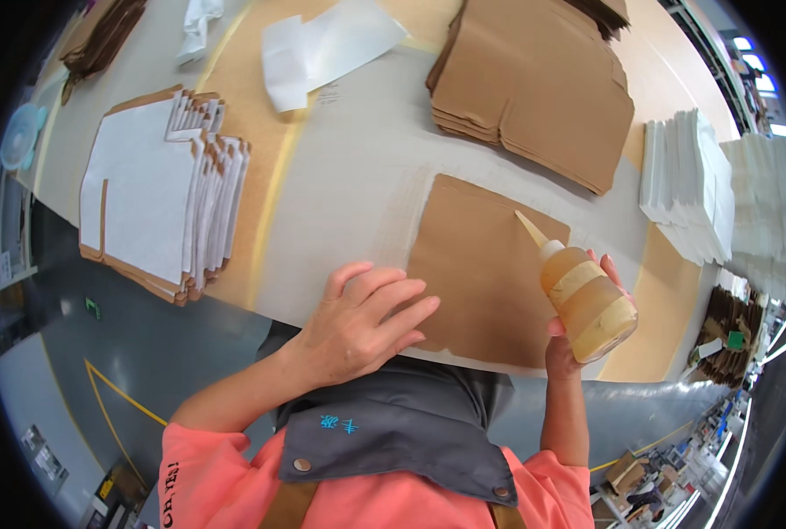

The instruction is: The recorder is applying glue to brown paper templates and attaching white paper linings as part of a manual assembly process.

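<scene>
A brown leather-like panel (472,273) lies flat near the table's front edge. My right hand (578,344) grips a squeeze glue bottle (590,300) with amber contents and bands of tape. The bottle is tilted, and its long pointed nozzle (531,229) is over the panel's upper right part; I cannot tell whether the tip touches. My left hand (366,317) is at the panel's left edge, fingers apart and stretched toward the panel, with nothing in it.
At left stands a stack of white-faced brown pieces (146,185). Brown panels (534,88) are piled beyond the work piece. Bundles of white sheets (688,185) stand at right. A loose white sheet (331,48) lies at the back. The table's front edge (278,316) runs just before my body.
</scene>
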A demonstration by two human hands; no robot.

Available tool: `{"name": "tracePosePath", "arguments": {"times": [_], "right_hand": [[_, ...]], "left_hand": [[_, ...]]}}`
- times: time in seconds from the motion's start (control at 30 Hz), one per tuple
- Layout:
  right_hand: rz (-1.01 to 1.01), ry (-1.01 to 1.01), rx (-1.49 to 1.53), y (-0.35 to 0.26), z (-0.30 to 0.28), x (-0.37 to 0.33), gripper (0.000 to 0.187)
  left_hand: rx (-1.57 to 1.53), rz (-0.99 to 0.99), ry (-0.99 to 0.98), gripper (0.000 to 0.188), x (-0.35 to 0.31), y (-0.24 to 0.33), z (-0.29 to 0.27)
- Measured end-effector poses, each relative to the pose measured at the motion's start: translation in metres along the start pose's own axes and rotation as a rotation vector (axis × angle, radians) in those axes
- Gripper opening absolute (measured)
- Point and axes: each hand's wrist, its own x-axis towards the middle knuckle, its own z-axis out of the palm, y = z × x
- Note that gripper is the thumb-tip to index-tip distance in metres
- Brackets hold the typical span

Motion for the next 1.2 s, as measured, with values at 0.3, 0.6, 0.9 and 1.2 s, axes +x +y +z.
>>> {"name": "tracePosePath", "arguments": {"times": [0.3, 0.6, 0.9, 1.2], "right_hand": [[0.072, 0.071, -0.152, 0.005, -0.041, -0.004, 0.107], [0.209, 0.246, 0.071, 0.008, -0.053, -0.003, 0.101], [0.266, 0.252, 0.084, -0.003, -0.07, -0.029, 0.103], [0.146, 0.256, -0.035, 0.001, -0.095, -0.037, 0.09]], "left_hand": [[-0.09, 0.044, -0.078, 0.042, 0.004, 0.024, 0.012], [-0.125, 0.057, -0.117, 0.043, 0.013, 0.036, 0.014], [-0.135, 0.068, -0.11, 0.04, 0.007, 0.041, 0.015], [-0.124, 0.093, -0.146, 0.035, 0.008, 0.047, 0.015]]}}
